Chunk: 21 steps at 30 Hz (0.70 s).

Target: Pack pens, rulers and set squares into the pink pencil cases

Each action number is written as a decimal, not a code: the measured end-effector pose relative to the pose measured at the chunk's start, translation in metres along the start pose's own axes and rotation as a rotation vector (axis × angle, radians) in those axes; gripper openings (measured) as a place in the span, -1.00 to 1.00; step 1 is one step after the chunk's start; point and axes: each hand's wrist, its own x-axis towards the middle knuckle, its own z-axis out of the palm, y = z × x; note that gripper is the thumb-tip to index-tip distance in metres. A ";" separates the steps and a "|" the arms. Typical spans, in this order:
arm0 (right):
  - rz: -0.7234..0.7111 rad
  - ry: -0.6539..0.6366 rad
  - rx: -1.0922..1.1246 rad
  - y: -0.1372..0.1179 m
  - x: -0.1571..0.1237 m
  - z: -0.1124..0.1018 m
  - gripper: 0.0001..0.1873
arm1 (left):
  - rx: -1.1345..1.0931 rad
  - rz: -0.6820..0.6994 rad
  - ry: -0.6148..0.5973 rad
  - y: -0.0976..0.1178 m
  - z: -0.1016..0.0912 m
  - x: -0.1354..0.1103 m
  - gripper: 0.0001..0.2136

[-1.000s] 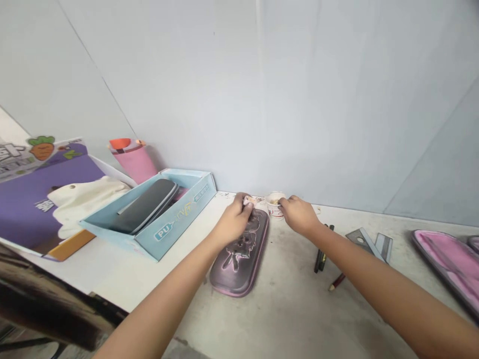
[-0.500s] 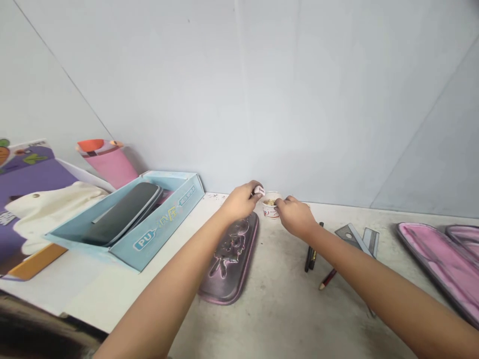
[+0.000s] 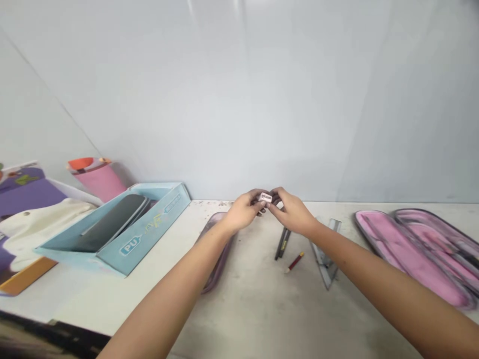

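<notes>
from my screen far away, i see the left hand (image 3: 243,210) and the right hand (image 3: 292,212) close together near the middle of the frame, with their fingers curled in and nearly meeting. both hands are closed, not let go, and they pinch a small white block (image 3: 265,197) with tiny print on it. it might be a pencil sharpener or an eraser, but it is too small for me to tell. something dark sits just behind it, mostly hidden by the fingers. under the left forearm lies a purple-pink pencil case (image 3: 221,249). just below the right hand are two dark pens (image 3: 282,243), a short red pencil (image 3: 295,262) and a clear ruler (image 3: 325,259) standing tilted. far right is a big pink pencil case (image 3: 407,257). at the left sits a light blue box (image 3: 125,247) with a dark gray pouch (image 3: 110,222) in it, and past that, a pink cup (image 3: 98,180) lies on its side. all of this is on a pale table (image 3: 258,309) set against a gray wall (image 3: 239,99). the white block is so small that it could slip if the fingers get loose or push too hard. then it could bounce on the table and roll away. the red pencil could roll too if a wrist bumps it, and the tilted ruler could tip over.
</notes>
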 end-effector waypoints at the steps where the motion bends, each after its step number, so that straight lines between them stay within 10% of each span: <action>1: 0.001 0.014 -0.002 0.005 -0.006 -0.011 -0.77 | 0.014 0.010 -0.019 0.006 0.011 0.005 -0.73; 15: 0.140 0.090 -0.724 0.117 -0.117 -0.215 -0.67 | 0.839 0.460 -0.174 0.087 0.236 0.114 -0.68; 21: 0.308 0.025 -0.925 0.166 -0.142 -0.258 -0.69 | 0.895 0.536 -0.217 0.089 0.309 0.153 -0.66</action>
